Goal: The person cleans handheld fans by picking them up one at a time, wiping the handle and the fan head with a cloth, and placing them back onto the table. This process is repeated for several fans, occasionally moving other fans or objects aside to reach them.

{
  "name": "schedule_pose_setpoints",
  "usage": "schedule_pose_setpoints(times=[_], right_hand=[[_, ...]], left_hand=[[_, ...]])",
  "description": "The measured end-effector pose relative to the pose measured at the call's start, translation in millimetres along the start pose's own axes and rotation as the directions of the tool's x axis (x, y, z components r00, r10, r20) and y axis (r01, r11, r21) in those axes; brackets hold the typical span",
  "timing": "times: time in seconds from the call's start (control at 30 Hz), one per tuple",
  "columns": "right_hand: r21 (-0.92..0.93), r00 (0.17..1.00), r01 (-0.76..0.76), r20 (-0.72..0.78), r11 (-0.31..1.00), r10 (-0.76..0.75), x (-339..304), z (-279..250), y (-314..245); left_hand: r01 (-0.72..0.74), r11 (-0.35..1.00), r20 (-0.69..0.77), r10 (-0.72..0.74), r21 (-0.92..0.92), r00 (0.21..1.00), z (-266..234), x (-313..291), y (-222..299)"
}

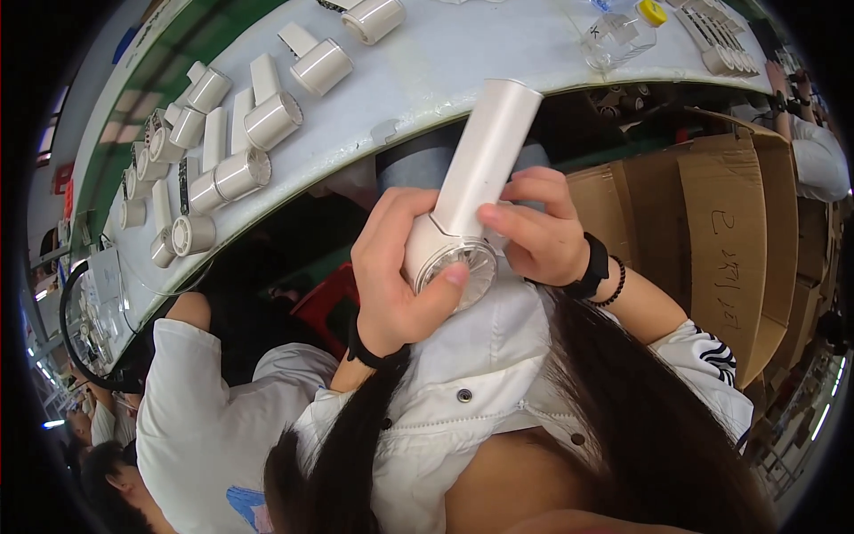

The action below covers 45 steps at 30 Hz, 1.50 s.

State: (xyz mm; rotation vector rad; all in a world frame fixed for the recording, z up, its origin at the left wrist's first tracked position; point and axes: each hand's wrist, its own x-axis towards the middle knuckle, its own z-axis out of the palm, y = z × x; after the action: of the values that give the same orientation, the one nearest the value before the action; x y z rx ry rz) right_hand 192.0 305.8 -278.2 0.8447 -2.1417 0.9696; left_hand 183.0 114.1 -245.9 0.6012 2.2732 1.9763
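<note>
A white handheld fan [489, 151] is held in front of my chest, its flat handle tilted up and away to the right. My left hand [391, 267] wraps around the round head, with the thumb pressed on the finned round grille [479, 271]. On the other side my right hand [543, 227] grips the base of the handle between its fingers. Some of the right fingers lie behind the handle and are partly hidden.
Several similar white fan bodies [272, 120] lie on the white worktable [427, 53] at the left. A clear plastic jar [618, 40] and a row of white parts [712, 36] are at the far right. Cardboard boxes [725, 240] stand at the right; a person in a white shirt [191, 392] sits left.
</note>
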Motion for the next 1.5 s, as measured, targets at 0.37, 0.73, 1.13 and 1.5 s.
schedule_pose_setpoints(times=[0.37, 0.73, 1.13, 1.5], right_hand=[[0.471, 0.907, -0.376, 0.009, 0.798, 0.422, 27.2, -12.3, -3.7], [0.772, 0.522, -0.625, 0.527, -0.12, 0.67, 34.9, 0.3, -14.1], [0.835, 0.462, -0.488, 0.494, -0.253, 0.736, 37.9, 8.6, -27.7], [0.852, 0.488, -0.486, 0.452, -0.198, 0.747, 33.2, 8.6, -33.7]], left_hand=[[-0.088, 0.967, -0.068, 0.107, 0.241, 0.992, 6.3, 2.4, -0.7], [-0.16, 0.919, -0.049, 0.19, 0.36, 0.981, 16.4, -0.8, -3.8], [-0.242, 0.881, -0.032, 0.278, 0.406, 0.96, 19.5, -0.9, -7.9], [-0.265, 0.879, -0.028, 0.3, 0.396, 0.953, 20.8, -3.0, -11.2]])
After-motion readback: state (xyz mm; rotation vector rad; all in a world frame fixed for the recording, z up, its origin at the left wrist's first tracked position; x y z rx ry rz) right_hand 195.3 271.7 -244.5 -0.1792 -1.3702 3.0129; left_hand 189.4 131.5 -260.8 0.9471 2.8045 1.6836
